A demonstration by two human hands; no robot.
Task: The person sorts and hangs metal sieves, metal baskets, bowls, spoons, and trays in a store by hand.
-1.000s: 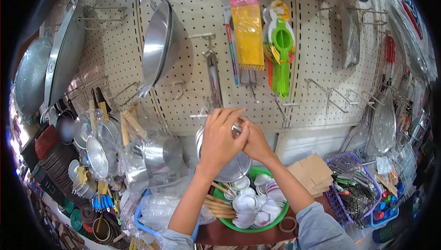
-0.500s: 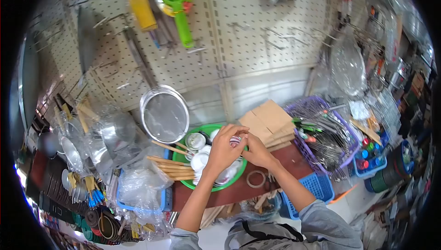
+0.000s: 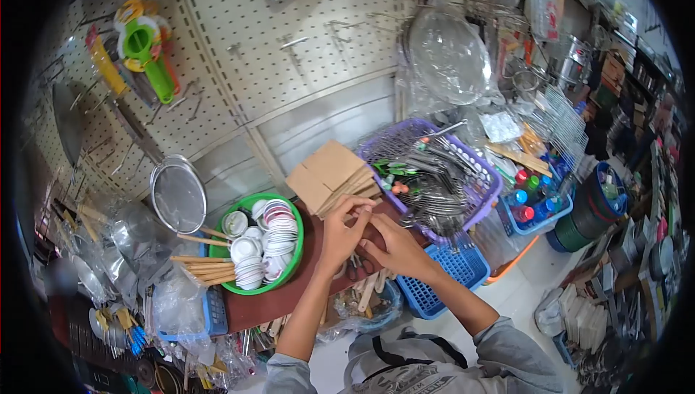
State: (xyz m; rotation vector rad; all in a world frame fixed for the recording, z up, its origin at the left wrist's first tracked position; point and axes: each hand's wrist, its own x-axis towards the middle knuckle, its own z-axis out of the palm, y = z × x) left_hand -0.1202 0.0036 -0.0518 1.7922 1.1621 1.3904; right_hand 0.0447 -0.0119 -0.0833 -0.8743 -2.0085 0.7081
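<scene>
The 2 hands meet over the brown counter [image 3: 264, 306]. The left hand [image 3: 340, 233] and right hand [image 3: 397, 248] have their fingertips pinched together, seemingly working something small hidden between them; I cannot tell whether they grip it. Just beyond lies the cardboard stack [image 3: 327, 171], then the purple basket [image 3: 494, 185]. The next move likely calls for fine, steady fingerwork.
</scene>
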